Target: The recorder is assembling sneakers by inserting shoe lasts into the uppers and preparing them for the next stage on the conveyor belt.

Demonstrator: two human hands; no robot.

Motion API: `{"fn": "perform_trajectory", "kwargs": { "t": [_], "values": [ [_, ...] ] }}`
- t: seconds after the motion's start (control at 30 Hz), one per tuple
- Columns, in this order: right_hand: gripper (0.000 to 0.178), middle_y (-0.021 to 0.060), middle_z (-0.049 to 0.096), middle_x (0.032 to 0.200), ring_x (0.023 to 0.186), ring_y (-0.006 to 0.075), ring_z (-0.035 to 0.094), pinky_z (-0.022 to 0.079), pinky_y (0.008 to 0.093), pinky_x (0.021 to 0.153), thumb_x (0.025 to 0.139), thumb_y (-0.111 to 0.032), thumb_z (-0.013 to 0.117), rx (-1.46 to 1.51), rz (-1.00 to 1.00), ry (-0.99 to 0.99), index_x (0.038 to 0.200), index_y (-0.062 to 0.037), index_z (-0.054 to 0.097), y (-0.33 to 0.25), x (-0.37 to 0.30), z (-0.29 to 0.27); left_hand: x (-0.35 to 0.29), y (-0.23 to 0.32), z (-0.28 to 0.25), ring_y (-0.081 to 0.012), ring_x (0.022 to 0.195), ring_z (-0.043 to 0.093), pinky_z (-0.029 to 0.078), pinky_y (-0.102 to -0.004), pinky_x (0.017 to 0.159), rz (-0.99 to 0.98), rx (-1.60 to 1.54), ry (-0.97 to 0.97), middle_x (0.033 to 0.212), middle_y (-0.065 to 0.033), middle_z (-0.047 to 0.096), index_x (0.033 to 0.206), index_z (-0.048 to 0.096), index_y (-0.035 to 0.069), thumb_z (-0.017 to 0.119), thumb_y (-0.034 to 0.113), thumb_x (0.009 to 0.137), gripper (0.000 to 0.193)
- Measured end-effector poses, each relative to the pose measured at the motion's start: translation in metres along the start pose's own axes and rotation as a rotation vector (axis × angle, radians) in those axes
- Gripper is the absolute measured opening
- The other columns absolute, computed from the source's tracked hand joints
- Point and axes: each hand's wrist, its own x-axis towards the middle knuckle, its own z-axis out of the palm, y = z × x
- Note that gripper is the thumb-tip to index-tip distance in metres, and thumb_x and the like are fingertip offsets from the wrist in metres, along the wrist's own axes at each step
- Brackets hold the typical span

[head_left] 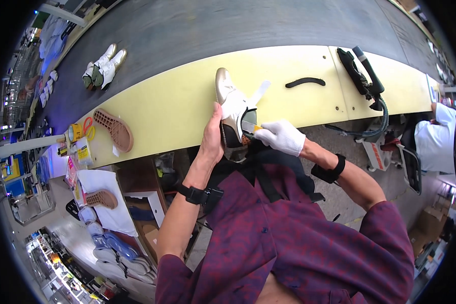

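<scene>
A white sneaker point(233, 104) with a gold toe and dark heel lies at the yellow bench's near edge, toe pointing away. My left hand point(213, 134), bare, is closed round its left side. My right hand point(281, 137), in a white knitted glove, grips a flat, pale, blade-like tool point(249, 126) with a yellow part by the fingers. The tool's flat end sits in the shoe's opening at the heel; its tip is hidden inside. A translucent white strip point(261, 92) sticks out on the shoe's right side.
A curved black strip point(305, 82) and a black hand tool with a hose point(367, 71) lie to the right. On the left are a brown sole point(114, 130), orange-handled scissors point(87, 124) and white-green shoes point(104, 68) on the grey belt point(187, 30). Someone in white point(435, 139) sits at right.
</scene>
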Motion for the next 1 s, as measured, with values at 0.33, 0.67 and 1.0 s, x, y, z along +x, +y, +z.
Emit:
{"fn": "perform_trajectory", "kwargs": {
  "t": [0.33, 0.67, 1.0],
  "values": [
    [0.040, 0.0082, 0.065, 0.069, 0.065, 0.0152, 0.060, 0.050, 0.0341, 0.064, 0.105, -0.034, 0.061, 0.102, 0.214, 0.024, 0.088, 0.0018, 0.070, -0.009, -0.004, 0.017, 0.003, -0.011, -0.003, -0.0217, 0.135, 0.049, 0.034, -0.0350, 0.116, 0.253, 0.295, 0.016, 0.147, -0.0135, 0.054, 0.152, 0.044, -0.003, 0.048, 0.044, 0.111, 0.063],
    [0.036, 0.0000, 0.061, 0.069, 0.062, 0.0076, 0.054, 0.045, 0.0276, 0.057, 0.104, -0.033, 0.063, 0.407, 0.357, 0.166, 0.090, -0.0004, 0.071, -0.009, -0.008, 0.049, 0.005, -0.016, 0.006, -0.0242, 0.133, 0.050, 0.036, -0.0361, 0.114, 0.374, 0.324, 0.138, 0.144, -0.0148, 0.054, 0.150, 0.044, -0.004, 0.047, 0.041, 0.112, 0.059],
    [0.039, -0.0002, 0.061, 0.067, 0.062, 0.0070, 0.054, 0.044, 0.0276, 0.057, 0.105, -0.034, 0.063, 0.434, 0.309, 0.205, 0.087, 0.0000, 0.070, -0.004, -0.011, 0.058, 0.002, -0.014, 0.010, -0.0217, 0.130, 0.050, 0.036, -0.0369, 0.114, 0.336, 0.289, 0.097, 0.144, -0.0134, 0.053, 0.152, 0.043, -0.003, 0.057, 0.041, 0.107, 0.064]
  ]
}}
